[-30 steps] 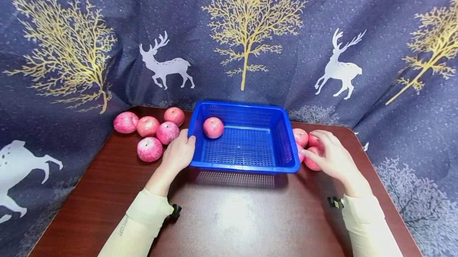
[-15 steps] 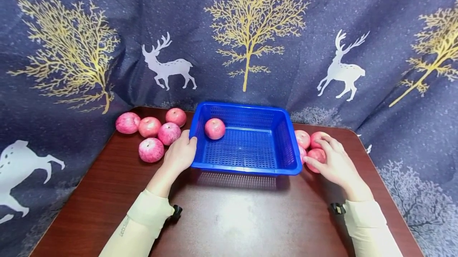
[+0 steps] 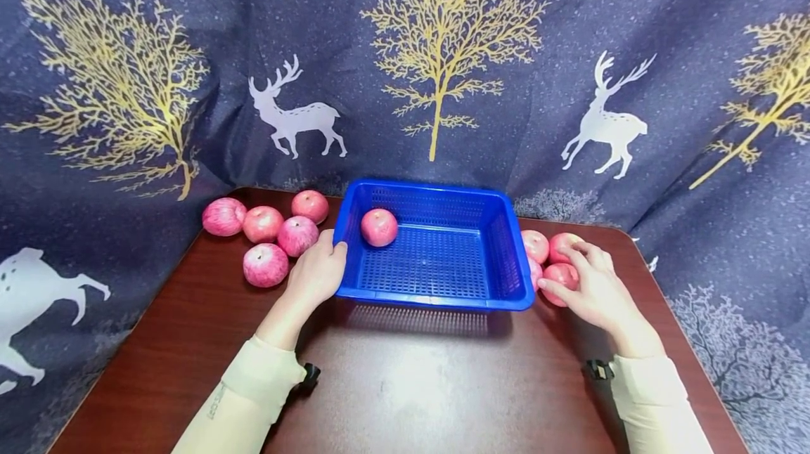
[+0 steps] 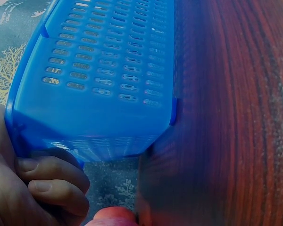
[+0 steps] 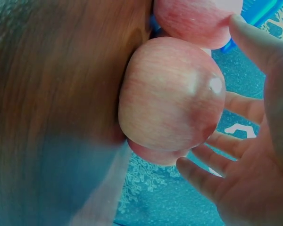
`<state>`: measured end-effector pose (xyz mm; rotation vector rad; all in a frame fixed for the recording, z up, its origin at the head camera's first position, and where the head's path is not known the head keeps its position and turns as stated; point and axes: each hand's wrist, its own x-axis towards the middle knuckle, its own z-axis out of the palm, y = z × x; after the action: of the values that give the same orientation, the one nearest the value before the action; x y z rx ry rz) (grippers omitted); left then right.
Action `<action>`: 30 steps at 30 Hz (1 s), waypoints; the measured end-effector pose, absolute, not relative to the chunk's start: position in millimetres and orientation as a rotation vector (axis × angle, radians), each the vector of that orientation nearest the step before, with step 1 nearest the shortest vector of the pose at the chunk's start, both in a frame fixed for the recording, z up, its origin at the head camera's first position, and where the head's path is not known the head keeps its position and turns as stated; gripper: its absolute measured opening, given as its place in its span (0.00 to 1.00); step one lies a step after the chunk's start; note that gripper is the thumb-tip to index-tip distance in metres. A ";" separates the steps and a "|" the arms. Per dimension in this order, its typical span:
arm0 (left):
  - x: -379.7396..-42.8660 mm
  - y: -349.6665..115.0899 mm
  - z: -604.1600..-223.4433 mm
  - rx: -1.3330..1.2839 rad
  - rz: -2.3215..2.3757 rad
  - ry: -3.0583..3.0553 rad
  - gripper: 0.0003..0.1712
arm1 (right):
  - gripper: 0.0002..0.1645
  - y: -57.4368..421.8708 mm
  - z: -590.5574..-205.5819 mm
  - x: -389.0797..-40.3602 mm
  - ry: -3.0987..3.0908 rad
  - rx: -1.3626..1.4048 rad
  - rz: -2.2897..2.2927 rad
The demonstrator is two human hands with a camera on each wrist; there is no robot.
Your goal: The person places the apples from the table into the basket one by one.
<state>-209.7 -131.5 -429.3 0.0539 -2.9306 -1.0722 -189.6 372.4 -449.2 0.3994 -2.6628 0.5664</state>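
Observation:
A blue plastic basket (image 3: 422, 257) with slotted walls holds one red apple (image 3: 379, 227) near its left end. My left hand (image 3: 318, 268) grips the basket's left rim; curled fingers (image 4: 61, 190) show below that rim in the left wrist view. Several apples cluster against the basket's right side. Over them is my right hand (image 3: 595, 289), its fingers spread and only loosely bent. In the right wrist view the thumb (image 5: 254, 42) meets an apple (image 5: 198, 21) beside the basket. The other fingers reach behind the nearest apple (image 5: 172, 94); whether they touch it is partly hidden.
Several more apples (image 3: 265, 264) lie left of the basket, close to my left hand. Everything stands on a dark reddish wooden table (image 3: 405, 384). A dark blue curtain (image 3: 481, 124) with deer and trees hangs right behind the table's back edge.
My right hand has shifted slightly right and toward me over the right-hand apples, showing more of them. My left hand stays on the rim, and the apple in the basket stays put.

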 end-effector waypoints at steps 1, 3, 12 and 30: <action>-209.5 -131.9 -429.6 0.050 -1.068 -2.932 0.29 | 0.45 372.0 -448.8 -188.8 -2.668 0.394 0.560; -208.6 -132.6 -429.6 0.052 -1.064 -2.928 0.29 | 0.47 371.4 -448.2 -187.4 -2.678 0.386 0.544; -205.6 -133.3 -428.3 0.050 -1.074 -2.928 0.28 | 0.45 370.8 -449.8 -184.5 -2.689 0.433 0.456; -209.3 -133.4 -432.5 0.047 -1.063 -2.939 0.29 | 0.45 373.4 -467.8 -187.9 -2.707 0.500 0.409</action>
<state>-209.3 -133.4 -432.5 0.0473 -2.9385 -1.0625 -187.9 373.4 -467.8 0.5002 -2.7069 0.4091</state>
